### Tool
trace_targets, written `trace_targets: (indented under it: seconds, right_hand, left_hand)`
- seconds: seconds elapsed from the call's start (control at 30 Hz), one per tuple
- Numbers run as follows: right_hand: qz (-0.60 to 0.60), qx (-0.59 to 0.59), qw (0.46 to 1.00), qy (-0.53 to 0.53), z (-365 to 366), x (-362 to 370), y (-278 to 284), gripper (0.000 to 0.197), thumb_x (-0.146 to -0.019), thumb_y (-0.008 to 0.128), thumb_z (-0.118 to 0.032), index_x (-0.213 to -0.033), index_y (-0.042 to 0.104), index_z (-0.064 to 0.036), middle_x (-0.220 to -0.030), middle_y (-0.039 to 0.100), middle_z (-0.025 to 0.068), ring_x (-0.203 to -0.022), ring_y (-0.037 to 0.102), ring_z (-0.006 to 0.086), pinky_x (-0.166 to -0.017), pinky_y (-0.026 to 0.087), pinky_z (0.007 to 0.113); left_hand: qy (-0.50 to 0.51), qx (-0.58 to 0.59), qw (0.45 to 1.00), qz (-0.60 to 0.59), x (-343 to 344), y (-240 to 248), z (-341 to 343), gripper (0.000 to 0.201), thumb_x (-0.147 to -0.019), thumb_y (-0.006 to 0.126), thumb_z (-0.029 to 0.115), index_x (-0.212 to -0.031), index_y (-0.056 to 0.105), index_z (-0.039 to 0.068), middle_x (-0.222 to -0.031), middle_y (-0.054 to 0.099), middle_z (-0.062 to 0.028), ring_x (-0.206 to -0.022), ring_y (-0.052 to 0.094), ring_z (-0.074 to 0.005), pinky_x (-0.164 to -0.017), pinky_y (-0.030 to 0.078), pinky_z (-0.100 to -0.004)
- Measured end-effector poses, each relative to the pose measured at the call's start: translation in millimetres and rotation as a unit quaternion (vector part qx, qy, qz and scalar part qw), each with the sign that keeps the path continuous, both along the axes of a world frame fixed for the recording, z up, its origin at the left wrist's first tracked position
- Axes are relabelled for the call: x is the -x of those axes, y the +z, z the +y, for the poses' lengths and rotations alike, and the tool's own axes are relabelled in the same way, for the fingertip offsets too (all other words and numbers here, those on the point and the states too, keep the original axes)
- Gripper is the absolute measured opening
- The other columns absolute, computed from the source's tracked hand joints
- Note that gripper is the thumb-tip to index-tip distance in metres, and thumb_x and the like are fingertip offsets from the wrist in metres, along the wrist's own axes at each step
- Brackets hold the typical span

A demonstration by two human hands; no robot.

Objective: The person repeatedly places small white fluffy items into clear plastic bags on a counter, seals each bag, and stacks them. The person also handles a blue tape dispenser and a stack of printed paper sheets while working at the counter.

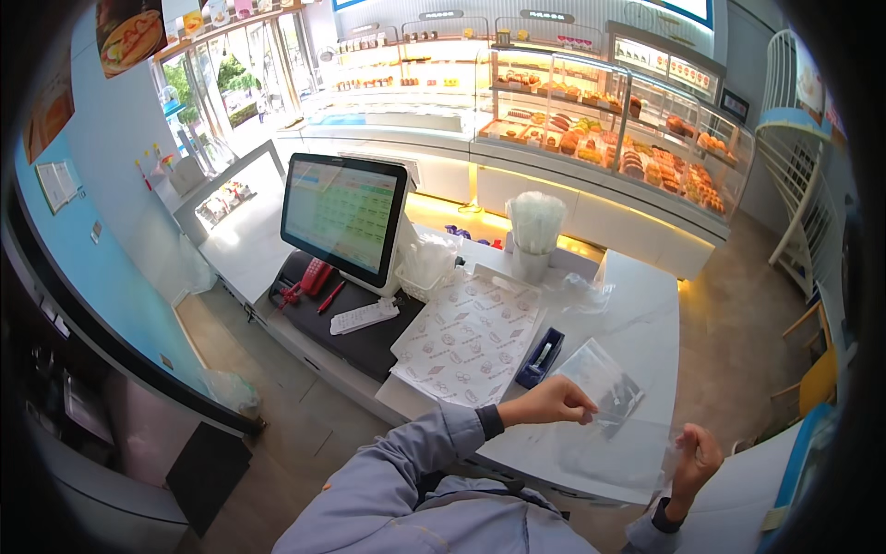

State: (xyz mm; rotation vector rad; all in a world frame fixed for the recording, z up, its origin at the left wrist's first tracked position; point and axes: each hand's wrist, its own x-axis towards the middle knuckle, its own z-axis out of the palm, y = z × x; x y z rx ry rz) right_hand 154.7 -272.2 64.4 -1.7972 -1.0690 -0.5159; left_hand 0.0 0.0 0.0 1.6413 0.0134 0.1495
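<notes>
A clear plastic bag (616,420) is pinched at opposite edges by the left hand (552,402) and the raised right hand (694,462) above the white counter (637,305).

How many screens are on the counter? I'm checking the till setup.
1: the screen stands at the counter's left end, behind the printed paper sheets. Others may be hidden out of view.

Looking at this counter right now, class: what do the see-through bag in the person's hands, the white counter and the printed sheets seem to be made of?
The clear see-through bag looks like thin glossy plastic film: the counter shows through it. The white counter top seems polished stone or laminate, with faint grey veins and glare. The printed white sheets look like matte paper, flat and stacked.
</notes>
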Motion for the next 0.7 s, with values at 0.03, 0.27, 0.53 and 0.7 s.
trace_targets:
  seconds: [0.03,0.27,0.53,0.7]
  right_hand:
    - [0.0,-0.006,1.0,-0.006,0.5,-0.5,-0.3,0.02,-0.097,0.065,-0.016,-0.086,0.067,0.0001,-0.065,0.062,0.008,-0.057,0.059,0.0177,-0.055,0.045,0.028]
    - [0.067,0.019,0.998,0.002,-2.5,-15.9,-13.3,0.024,-0.098,0.066,-0.021,-0.087,0.067,0.0004,-0.066,0.061,0.0054,-0.059,0.057,0.0136,-0.057,0.045,0.027]
    - [0.123,0.009,0.992,-0.022,-7.6,-38.6,-36.2,0.027,-0.097,0.067,-0.024,-0.09,0.071,0.0015,-0.067,0.065,0.0069,-0.06,0.06,0.0132,-0.057,0.049,0.028]
    - [0.246,-0.059,0.964,0.087,14.9,-63.5,-43.5,0.021,-0.096,0.068,-0.019,-0.093,0.073,0.0011,-0.085,0.07,0.006,-0.078,0.063,0.0121,-0.074,0.05,0.026]
  left_hand:
    - [0.005,0.008,1.0,0.0,0.0,-1.7,0.3,0.026,-0.091,0.063,0.004,-0.113,0.071,-0.006,-0.095,0.076,-0.0117,-0.09,0.072,-0.0135,-0.086,0.056,-0.0258]
    - [0.036,0.015,0.999,0.005,1.0,-8.6,5.6,0.024,-0.091,0.066,0.006,-0.11,0.071,-0.007,-0.094,0.076,-0.0112,-0.087,0.072,-0.0125,-0.085,0.056,-0.0247]
    - [0.088,-0.17,0.979,-0.065,-10.8,2.6,16.3,0.017,-0.09,0.072,0.012,-0.102,0.075,0.001,-0.09,0.076,-0.0126,-0.078,0.072,-0.0168,-0.074,0.054,-0.0265]
    - [0.207,-0.368,0.888,-0.182,-18.6,5.4,31.0,0.01,-0.085,0.072,0.004,-0.095,0.073,0.004,-0.091,0.074,-0.0119,-0.084,0.069,-0.028,-0.076,0.053,-0.0351]
